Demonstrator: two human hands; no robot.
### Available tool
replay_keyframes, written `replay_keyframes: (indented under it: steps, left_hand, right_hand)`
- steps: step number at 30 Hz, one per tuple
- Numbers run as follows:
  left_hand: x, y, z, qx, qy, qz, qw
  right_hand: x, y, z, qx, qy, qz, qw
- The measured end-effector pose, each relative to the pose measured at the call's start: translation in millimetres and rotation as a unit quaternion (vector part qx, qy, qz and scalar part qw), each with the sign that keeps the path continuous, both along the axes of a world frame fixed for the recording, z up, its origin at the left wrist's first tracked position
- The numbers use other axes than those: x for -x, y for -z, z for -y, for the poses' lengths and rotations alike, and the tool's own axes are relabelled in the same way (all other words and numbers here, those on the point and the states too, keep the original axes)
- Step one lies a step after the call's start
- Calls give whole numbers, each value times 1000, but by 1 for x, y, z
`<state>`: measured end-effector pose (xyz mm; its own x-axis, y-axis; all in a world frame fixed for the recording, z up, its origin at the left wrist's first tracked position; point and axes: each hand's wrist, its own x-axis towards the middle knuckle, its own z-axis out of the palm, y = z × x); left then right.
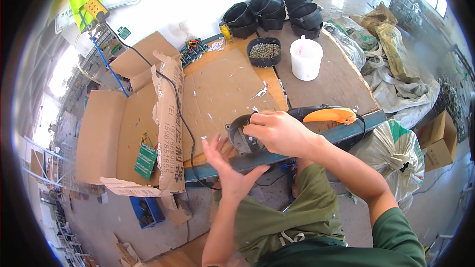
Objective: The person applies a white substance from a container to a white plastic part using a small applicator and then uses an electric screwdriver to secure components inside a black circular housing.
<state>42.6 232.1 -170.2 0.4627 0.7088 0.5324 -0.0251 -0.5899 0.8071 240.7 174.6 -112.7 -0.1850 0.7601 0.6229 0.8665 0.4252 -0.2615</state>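
My right hand (282, 131) reaches over a round dark housing (239, 133) at the table's front edge. Its fingers are pinched together, with a tiny yellow bit showing at their tips; what they hold is mostly hidden. Small parts lie inside the housing, too little of them visible to name. To the left of it, my left hand (230, 170) is raised with fingers and thumb spread, holding nothing. A black tool with an orange handle (330, 115) rests on the table just beyond my right wrist.
At the left an open cardboard box (170, 128) holds green circuit boards (146, 160); a black cable crosses it. Farther back stand a tray of small round parts (264, 64), a white bucket (307, 71), stacked black pots (267, 2) and bundled wires (193, 51). Sacks (391, 155) crowd the right.
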Motion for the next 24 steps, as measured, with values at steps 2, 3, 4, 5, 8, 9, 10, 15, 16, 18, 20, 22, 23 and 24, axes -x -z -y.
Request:
replay_keyframes:
  steps: [2,3,4,5,8,9,10,15,16,18,20,22,23,24]
  left_hand:
    - [17,-5,-14,2,-7,-11,1000]
    - [21,-11,-21,-22,-69,-47,996]
    - [26,-15,-34,-115,-113,-136,977]
    - [31,-18,-45,-206,-158,-225,939]
    - [20,-19,-62,-288,-178,-428,838]
    - [17,-13,-64,-333,-173,-445,813]
    - [13,-10,-66,-380,-167,-460,785]
    - [10,-25,-75,-408,-62,-516,751]
    - [12,-25,-79,-411,-54,-513,752]
    - [18,-24,-87,-417,-37,-507,753]
    - [24,-31,-92,-411,-14,-495,766]
    - [31,-49,-96,-370,4,-501,783]
    - [36,-59,-101,-325,17,-476,817]
    - [39,-54,-114,-243,31,-400,883]
  right_hand:
    - [-1,1,0,9,-3,8,1000]
    - [-3,0,1,18,-1,12,1000]
    - [-3,-1,2,26,-2,16,1000]
    - [-2,-2,1,26,-8,28,999]
    - [-2,-8,-7,46,-21,65,997]
    - [-2,-13,-9,65,-25,78,995]
    - [-2,-17,-10,82,-26,90,992]
    - [-5,-15,-14,67,-57,72,993]
    - [-6,-14,-14,64,-64,66,994]
    - [-7,-11,-13,51,-66,51,995]
    - [-9,-8,-11,47,-63,36,996]
    - [-11,-9,-8,51,-63,28,996]
    - [-10,-11,-6,69,-48,17,996]
    - [-8,-15,-2,87,-34,7,996]
